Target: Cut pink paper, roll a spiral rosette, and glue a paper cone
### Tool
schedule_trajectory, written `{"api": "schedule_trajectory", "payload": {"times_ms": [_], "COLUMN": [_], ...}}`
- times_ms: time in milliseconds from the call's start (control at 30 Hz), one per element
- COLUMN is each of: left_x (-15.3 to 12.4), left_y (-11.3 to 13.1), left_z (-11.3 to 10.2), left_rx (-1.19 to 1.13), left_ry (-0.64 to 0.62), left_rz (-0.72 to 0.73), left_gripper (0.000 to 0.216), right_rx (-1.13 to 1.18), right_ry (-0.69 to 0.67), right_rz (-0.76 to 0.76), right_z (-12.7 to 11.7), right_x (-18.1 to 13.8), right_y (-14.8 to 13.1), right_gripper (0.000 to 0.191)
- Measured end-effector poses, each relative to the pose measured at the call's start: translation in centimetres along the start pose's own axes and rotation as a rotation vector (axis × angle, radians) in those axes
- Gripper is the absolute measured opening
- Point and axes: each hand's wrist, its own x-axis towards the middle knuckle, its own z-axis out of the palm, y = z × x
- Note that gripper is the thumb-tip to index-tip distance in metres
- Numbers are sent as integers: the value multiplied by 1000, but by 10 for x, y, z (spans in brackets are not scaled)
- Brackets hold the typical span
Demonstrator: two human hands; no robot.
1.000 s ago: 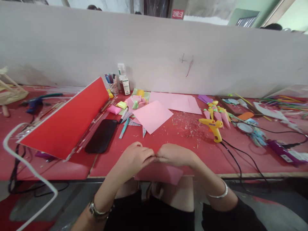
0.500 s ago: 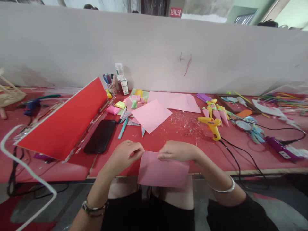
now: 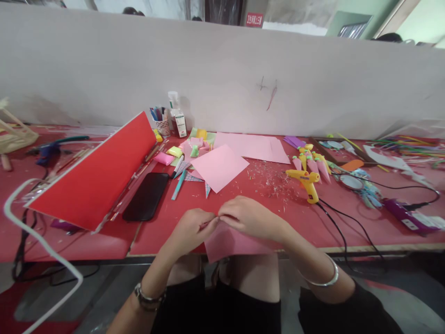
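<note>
A sheet of pink paper (image 3: 232, 243) hangs partly over the table's front edge, above my lap. My left hand (image 3: 196, 227) pinches its upper left corner between thumb and fingers. Right beside it, my right hand (image 3: 245, 215) is closed on the same corner, and the fingertips of both hands meet there. The right hand and forearm cover part of the sheet's top edge. Beyond the hands another pink sheet (image 3: 220, 168) lies flat, overlapping a stack of pink paper (image 3: 266, 148) by the wall.
A yellow glue gun (image 3: 306, 183) with a black cord lies at right, near pink and yellow cones (image 3: 313, 164). To the left are a black phone (image 3: 146, 197), a tilted red board (image 3: 97, 176) and a marker (image 3: 178, 185). A pen cup (image 3: 162, 126) stands behind.
My right hand has moved left along the paper's top edge to meet my left hand. My left hand has shifted slightly right, and the sheet's lower edge has risen and turned.
</note>
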Motion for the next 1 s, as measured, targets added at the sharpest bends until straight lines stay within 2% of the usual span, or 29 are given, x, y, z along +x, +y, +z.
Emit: {"api": "schedule_trajectory", "payload": {"times_ms": [133, 233, 400, 567, 700, 800, 933, 1000], "left_x": [0, 0, -3, -6, -5, -5, -7, -8], "left_y": [3, 2, -3, -8, -9, -8, -7, -7], "left_z": [-3, -6, -14, -21, -25, -28, -32, -32], "left_rx": [-123, -102, -71, -60, -27, -5, 34, 53], "left_ry": [35, 29, -3, -30, -99, -91, -95, -101], "left_rz": [4, 26, 88, 93, 136, 145, 142, 148], "left_gripper": [32, 32, 33, 34, 34, 35, 37, 37], "right_rx": [-68, -76, -83, -115, -134, -146, -17, 49], "right_ry": [233, 313, 370, 434, 462, 489, 564, 509], "right_rz": [-16, -42, -43, -41, 28, 108, 178, 127], "right_z": [11, 14, 11, 6, 2, -2, -8, -8], "right_x": [2, 0, -11, -23, -31, -38, -42, -41], "right_y": [-7, -2, 17, 31, 40, 47, 44, 36], "right_gripper": [14, 13, 14, 14, 15, 16, 16, 12]}}
